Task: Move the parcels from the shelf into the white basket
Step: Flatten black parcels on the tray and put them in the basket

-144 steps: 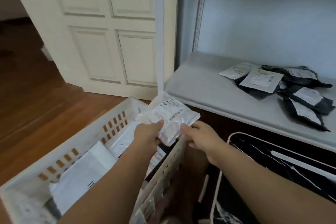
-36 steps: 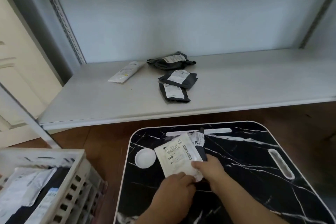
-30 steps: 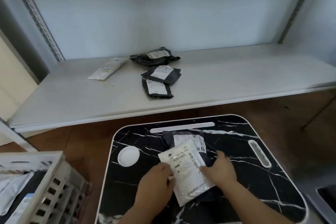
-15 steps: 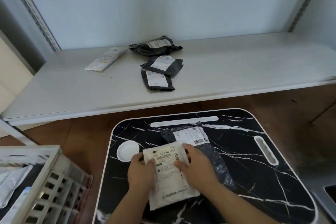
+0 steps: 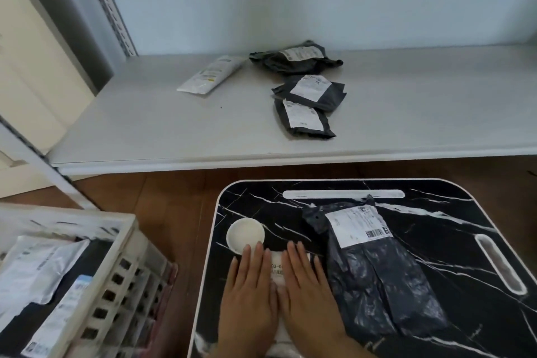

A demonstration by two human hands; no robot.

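A white parcel (image 5: 277, 269) lies flat on the black marble-patterned tray table (image 5: 436, 241). My left hand (image 5: 250, 291) and my right hand (image 5: 309, 291) press on it side by side with straight fingers, hiding most of it. A dark grey parcel (image 5: 374, 270) with a white label lies on the table just right of my right hand. On the white shelf (image 5: 145, 131) lie a white parcel (image 5: 209, 75) and three dark parcels (image 5: 293, 58), (image 5: 309, 90), (image 5: 303, 120). The white basket (image 5: 116, 264) at lower left holds several parcels.
A round white recess (image 5: 245, 235) sits in the tray table just beyond my left fingertips. A long slot (image 5: 343, 193) and a handle cut-out (image 5: 501, 263) mark the table's far and right sides. Wooden floor (image 5: 174, 206) shows between basket and table. A door stands at left.
Earlier I held a white parcel over the basket, then turned to the tray table. In the last half second both hands went from gripping the white parcel to lying flat on it.
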